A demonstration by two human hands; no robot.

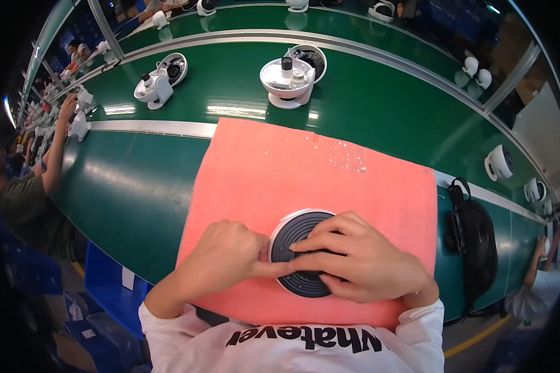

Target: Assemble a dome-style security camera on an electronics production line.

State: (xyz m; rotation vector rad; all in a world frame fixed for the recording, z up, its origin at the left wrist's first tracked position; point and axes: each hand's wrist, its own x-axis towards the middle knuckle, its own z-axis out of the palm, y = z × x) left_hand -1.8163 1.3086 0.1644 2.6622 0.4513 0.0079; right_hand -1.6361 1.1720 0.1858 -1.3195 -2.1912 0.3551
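Observation:
A round device base (pixel 300 234), dark grey with raised rings and a white rim, lies on the pink foam mat (pixel 261 161) in front of me. My left hand (pixel 225 256) is closed at the base's left edge, its thumb stretched across toward the fingers of the other hand. Its curled fingers are mostly hidden. Over the right half of the base arches my right hand (pixel 361 258), with bent fingers gripping it and fingertips touching the ringed face. Whether a small part sits under those fingertips cannot be seen.
Small clear dots (pixel 348 155) stick to the mat's far part. Beyond it, a green conveyor carries an opened white device (pixel 287 81) and another (pixel 154 87). A black bag (pixel 479 242) lies at right. A co-worker's arm (pixel 55 146) reaches in at far left; blue chairs (pixel 109 286) stand below.

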